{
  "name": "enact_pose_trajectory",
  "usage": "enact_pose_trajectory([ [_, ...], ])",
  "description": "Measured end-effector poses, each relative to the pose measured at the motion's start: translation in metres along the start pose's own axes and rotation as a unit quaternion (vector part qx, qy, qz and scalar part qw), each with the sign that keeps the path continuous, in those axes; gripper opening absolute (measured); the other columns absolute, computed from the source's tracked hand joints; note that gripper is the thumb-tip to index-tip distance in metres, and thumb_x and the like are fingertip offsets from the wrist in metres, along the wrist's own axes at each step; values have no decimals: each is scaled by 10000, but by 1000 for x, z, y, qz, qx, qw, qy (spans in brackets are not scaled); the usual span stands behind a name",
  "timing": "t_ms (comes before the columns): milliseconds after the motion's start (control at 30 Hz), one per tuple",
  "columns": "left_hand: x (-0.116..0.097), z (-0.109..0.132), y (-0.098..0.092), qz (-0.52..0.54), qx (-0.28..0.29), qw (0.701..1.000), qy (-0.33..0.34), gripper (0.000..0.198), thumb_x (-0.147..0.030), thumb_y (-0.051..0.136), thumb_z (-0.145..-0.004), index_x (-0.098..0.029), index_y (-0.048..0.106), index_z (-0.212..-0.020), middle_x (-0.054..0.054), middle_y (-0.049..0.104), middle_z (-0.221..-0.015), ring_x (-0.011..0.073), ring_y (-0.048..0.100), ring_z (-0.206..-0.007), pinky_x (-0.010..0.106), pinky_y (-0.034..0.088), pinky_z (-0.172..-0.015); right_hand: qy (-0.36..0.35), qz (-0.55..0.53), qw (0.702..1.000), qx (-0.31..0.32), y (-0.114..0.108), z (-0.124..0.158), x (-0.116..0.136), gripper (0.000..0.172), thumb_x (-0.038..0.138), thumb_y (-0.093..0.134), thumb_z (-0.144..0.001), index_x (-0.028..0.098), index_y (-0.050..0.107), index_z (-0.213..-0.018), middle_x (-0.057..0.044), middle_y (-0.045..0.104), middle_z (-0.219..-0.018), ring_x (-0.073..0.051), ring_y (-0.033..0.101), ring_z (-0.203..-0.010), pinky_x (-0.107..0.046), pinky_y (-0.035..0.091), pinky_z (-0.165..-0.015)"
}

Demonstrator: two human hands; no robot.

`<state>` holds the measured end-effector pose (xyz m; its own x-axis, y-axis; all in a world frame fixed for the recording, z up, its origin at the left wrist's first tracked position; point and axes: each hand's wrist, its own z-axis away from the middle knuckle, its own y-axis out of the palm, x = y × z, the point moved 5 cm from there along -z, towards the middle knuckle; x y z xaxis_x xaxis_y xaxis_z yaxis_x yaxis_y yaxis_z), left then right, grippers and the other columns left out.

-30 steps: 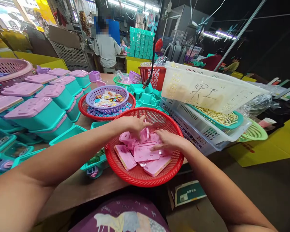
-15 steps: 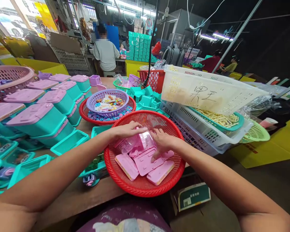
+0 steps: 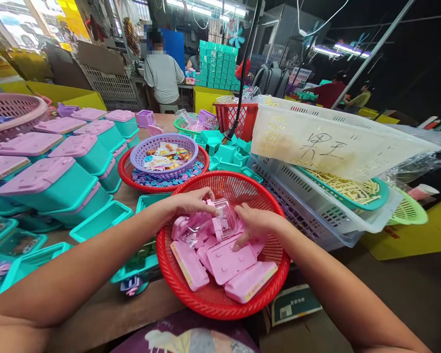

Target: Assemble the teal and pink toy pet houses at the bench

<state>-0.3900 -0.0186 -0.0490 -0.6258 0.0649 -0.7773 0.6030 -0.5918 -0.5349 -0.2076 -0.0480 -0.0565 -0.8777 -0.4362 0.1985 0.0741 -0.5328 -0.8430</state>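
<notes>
A red woven basket [image 3: 222, 310] in front of me holds several pink plastic lids. Inside it, my left hand [image 3: 197, 202] is closed on a clear plastic case [image 3: 225, 218] with a pink edge, thumb and fingers at its upper left. My right hand [image 3: 259, 224] reaches in from the right, its fingers apart and beside that case. Its thumb rests over a flat pink lid [image 3: 232, 260]. A pink lid with a printed edge [image 3: 250, 282] lies at the front right, and a similar pink lid [image 3: 190, 264] at the left.
Stacked teal boxes with pink lids [image 3: 59, 181] fill the left. Beyond my basket, a purple basket [image 3: 163, 171] of small printed pieces sits in a red tray [image 3: 127, 179]. White crates [image 3: 338, 147] stand at the right. A person [image 3: 163, 76] sits with their back turned.
My left hand now has the clear case turned more upright, its face showing. My right hand stays by the flat pink lid. The whole view has shifted slightly.
</notes>
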Motion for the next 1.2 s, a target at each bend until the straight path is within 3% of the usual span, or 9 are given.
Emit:
enact_pose_trajectory([
  [133, 5, 2, 4, 28, 22, 999, -28, 626, -612, 734, -606, -202, 528, -1033, 19, 600, -975, 232, 565, -949, 283, 441, -721, -63, -84, 994, 43, 0, 5, 12, 924, 613, 849, -468, 213, 559, -1248, -85, 671, -1138, -299, 635, -1043, -351, 484, -893],
  [300, 1, 9, 9, 133, 57, 987, -65, 637, -576, 749, -645, -216, 589, -1145, 75, 653, -1152, 273, 618, -1051, 309, 483, -801, -107, -158, 981, 33, -3, 10, 17, 692, 528, 868, -498, 245, 677, -1100, -34, 734, -1004, -275, 672, -955, -313, 493, -831],
  [500, -19, 13, 13, 397, 142, 906, -35, 396, -371, 748, -732, -171, 673, -1066, 77, 735, -1014, 212, 696, -833, 348, 537, -829, -148, -301, 941, -38, -16, 10, 14, 659, 445, 866, -551, 219, 649, -1131, -21, 710, -1076, -219, 656, -951, -313, 486, -862],
  [633, -21, 12, 3, 474, 122, 871, -34, 321, -332, 732, -750, -151, 679, -1010, 86, 746, -938, 213, 705, -812, 364, 558, -847, -165, -344, 915, -132, -27, 9, 9, 523, 396, 854, -580, 173, 658, -1010, -16, 697, -986, -190, 638, -893, -299, 482, -815],
  [767, -22, 14, 1, 443, 129, 885, -65, 459, -452, 707, -752, -143, 667, -1089, 122, 749, -959, 295, 706, -915, 434, 559, -877, -159, -336, 898, -237, -37, 12, 5, 425, 292, 813, -629, 164, 650, -1000, -10, 681, -946, -155, 624, -836, -264, 472, -751],
  [900, -25, 13, -10, 469, 74, 879, -34, 501, -466, 680, -762, -174, 626, -1165, 105, 742, -995, 284, 698, -948, 416, 552, -899, -172, -312, 875, -326, -53, 32, 6, 329, 197, 744, -686, 168, 659, -1002, -13, 684, -925, -144, 629, -803, -258, 486, -726],
  [1033, -14, 15, -20, 498, 23, 866, -46, 441, -455, 658, -781, -195, 620, -1135, 90, 734, -939, 252, 704, -827, 384, 575, -810, -108, -241, 774, -576, -65, 90, -16, 256, 229, 697, -768, 207, 663, -1020, -39, 664, -1012, -183, 629, -934, -332, 499, -847],
  [1133, 2, 18, -25, 493, 3, 868, -68, 416, -427, 667, -775, -207, 618, -1124, 85, 725, -929, 251, 698, -802, 383, 576, -775, 18, -228, 652, -723, -41, 131, -51, 327, 297, 702, -788, 221, 635, -1099, -50, 633, -1069, -213, 613, -990, -402, 489, -907],
  [1200, 10, 19, -27, 490, -2, 869, -73, 429, -451, 653, -778, -203, 618, -1126, 90, 720, -932, 258, 695, -818, 384, 574, -782, 88, -261, 594, -756, -12, 141, -75, 383, 347, 698, -798, 195, 613, -1138, -66, 630, -1082, -223, 620, -979, -428, 491, -906],
])
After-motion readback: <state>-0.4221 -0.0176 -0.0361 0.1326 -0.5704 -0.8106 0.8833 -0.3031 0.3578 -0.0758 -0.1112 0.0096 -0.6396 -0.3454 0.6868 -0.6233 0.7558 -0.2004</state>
